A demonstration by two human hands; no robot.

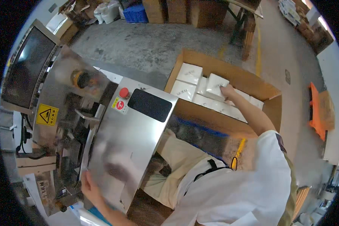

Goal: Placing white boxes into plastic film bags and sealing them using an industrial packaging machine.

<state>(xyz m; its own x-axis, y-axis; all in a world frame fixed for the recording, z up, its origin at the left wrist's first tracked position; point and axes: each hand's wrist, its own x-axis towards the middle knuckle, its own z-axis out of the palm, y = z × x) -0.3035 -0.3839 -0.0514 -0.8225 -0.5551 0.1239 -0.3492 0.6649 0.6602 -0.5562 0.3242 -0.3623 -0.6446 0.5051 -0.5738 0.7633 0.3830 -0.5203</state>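
My right hand (228, 93) reaches into a long open cardboard box (265, 90). Its fingers are closed on the near right corner of a white wrapped package (216, 83), which sits slightly tilted above its neighbours. Several similar white packages (190, 73) fill the box in rows. On the other side, my left hand (90, 188) rests by the lower left edge of the steel machine top (139, 139). Its fingers point forward, loosely stretched, with nothing visible in them.
Left of the steel top stands the machine's clear guard with a yellow warning sign (47, 115) and a monitor (30, 67). A red stop button (124, 92) and a black panel (150, 105) sit on the top. Cartons (177, 11) and a blue crate (135, 14) stand farther off.
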